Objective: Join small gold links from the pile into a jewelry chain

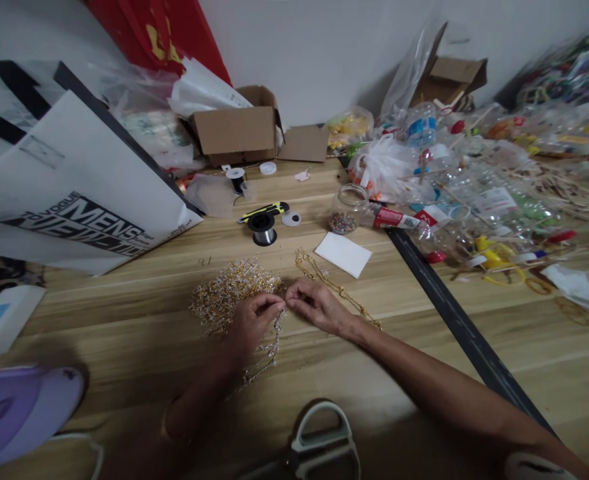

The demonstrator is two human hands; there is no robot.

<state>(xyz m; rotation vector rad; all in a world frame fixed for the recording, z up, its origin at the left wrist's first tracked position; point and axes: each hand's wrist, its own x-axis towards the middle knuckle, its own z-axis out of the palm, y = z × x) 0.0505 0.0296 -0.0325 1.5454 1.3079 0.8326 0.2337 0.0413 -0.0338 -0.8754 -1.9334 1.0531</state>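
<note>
My left hand (255, 319) is closed in a pinch, with a silver chain (273, 347) hanging from its fingertips down onto the table. Fingertip to fingertip with it, my right hand (315, 303) pinches too; whatever lies between its fingers is too small to make out. A heap of gold and silver jewellery pieces (234, 290) spreads just behind and left of my left hand. Beyond my right hand lies a gold chain (342, 291), stretched out on the wood. A white card (343, 254) rests flat past that chain.
Behind the heap stand a wire spool (263, 230) and a yellow-black utility knife (264, 211). A jar of beads (343, 217) and piled plastic bottles (489, 200) fill the right. Scissors (324, 440) lie in front, a purple iron (24, 410) and paper bag (89, 193) at left.
</note>
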